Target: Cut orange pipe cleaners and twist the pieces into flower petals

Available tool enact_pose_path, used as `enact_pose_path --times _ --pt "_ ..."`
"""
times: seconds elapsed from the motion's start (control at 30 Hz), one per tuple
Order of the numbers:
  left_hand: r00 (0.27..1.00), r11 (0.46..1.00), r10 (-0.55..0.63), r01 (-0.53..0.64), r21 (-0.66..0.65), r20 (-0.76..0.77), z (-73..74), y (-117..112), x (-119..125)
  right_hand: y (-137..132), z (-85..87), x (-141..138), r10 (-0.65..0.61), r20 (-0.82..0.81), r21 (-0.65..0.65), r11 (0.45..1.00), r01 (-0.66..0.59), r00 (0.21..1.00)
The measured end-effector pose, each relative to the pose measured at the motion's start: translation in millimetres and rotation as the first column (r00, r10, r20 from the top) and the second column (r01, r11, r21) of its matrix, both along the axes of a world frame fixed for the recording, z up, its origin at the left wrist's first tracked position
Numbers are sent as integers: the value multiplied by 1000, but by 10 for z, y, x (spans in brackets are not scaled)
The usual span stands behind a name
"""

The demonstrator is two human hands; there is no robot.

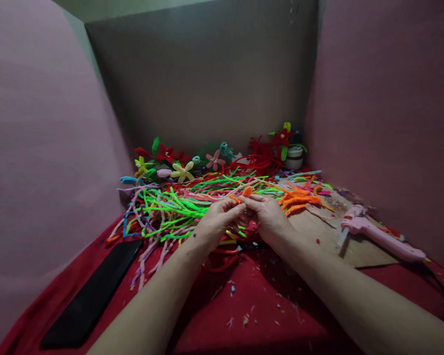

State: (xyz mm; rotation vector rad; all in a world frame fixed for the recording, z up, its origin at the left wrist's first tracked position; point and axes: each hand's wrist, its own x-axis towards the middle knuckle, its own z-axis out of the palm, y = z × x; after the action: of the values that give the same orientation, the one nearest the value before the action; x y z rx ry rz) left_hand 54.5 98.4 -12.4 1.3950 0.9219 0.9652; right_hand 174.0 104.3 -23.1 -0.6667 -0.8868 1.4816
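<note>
Between my hands is an orange pipe cleaner [247, 192], bent into a small loop at its upper end. My left hand [222, 214] pinches it between thumb and forefinger from the left. From the other side, my right hand [264, 214] grips the same piece just under the loop. The fingertips of both hands nearly meet, and the lower fingers are partly hidden. Beyond my left hand spreads a heap of green pipe cleaners [173, 209]. A bundle of orange pipe cleaners [299, 198] lies just past my right hand.
A pink glue gun [385, 234] rests on a brown board [329, 246] at right, its cord trailing off. A black flat slab [92, 296] lies at left on the red cloth [222, 315]. Pipe-cleaner flowers [183, 171] and a white pot [294, 158] stand at the back wall.
</note>
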Motion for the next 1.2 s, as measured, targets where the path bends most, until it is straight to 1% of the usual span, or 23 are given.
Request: enact_pose_path --times 0.07,0.13,0.17,0.3,0.43,0.5,0.53,0.57,0.6,0.67,0.7,0.73,0.77,0.8,0.87,0.9,0.97,1.07,1.2 --pt "998 998 59 -59 -1 0 -2 13 -6 3 -4 4 63 -22 -1 998 -63 998" --pt "997 997 73 -73 -22 3 -1 19 -15 12 -6 15 103 -38 -4 995 -103 994" --pt "998 998 61 -61 -28 1 1 19 -19 19 -5 23 92 -36 -3 996 -92 995" --pt "1000 999 26 -27 -21 -16 11 1 -24 53 5 56 -19 8 25 1000 18 1000" --pt "999 999 50 -49 -17 4 12 -4 -17 56 0 57 -1 68 67 998 -4 998" --pt "996 996 88 -88 -9 -12 12 -5 -7 37 -3 52 -17 144 98 995 2 989" --pt "993 994 110 -110 1 -37 13 -7 1 22 -2 50 -55 207 130 991 28 977" --pt "989 991 133 -132 19 -67 16 -11 10 3 2 48 -125 283 187 980 74 951" --pt "983 987 156 -152 43 -101 19 -17 20 -19 7 47 -224 363 270 954 128 905" --pt "966 978 197 -184 94 -166 29 -31 40 -59 20 43 -440 467 465 860 210 767" --pt "959 974 214 -196 113 -185 37 -39 48 -73 24 42 -516 484 534 814 229 706" --pt "955 971 225 -204 123 -194 46 -47 54 -79 26 40 -549 491 561 794 237 676" --pt "954 971 226 -204 126 -195 57 -54 57 -79 24 40 -532 495 542 807 234 688" --pt "957 972 220 -198 127 -191 68 -62 58 -70 19 41 -474 487 484 846 226 733" --pt "965 977 195 -175 121 -174 88 -75 56 -41 6 47 -320 415 329 926 187 852" --pt "969 980 181 -164 112 -168 95 -81 55 -26 0 51 -262 367 271 948 167 893" --pt "973 985 165 -153 82 -159 103 -88 53 -4 -3 60 -232 304 221 961 169 924" --pt "979 989 147 -143 37 -143 102 -87 43 -1 12 67 -258 299 238 953 190 919" --pt "992 999 44 -43 4 -117 97 -47 -23 -2 31 74 -262 312 261 948 183 913"
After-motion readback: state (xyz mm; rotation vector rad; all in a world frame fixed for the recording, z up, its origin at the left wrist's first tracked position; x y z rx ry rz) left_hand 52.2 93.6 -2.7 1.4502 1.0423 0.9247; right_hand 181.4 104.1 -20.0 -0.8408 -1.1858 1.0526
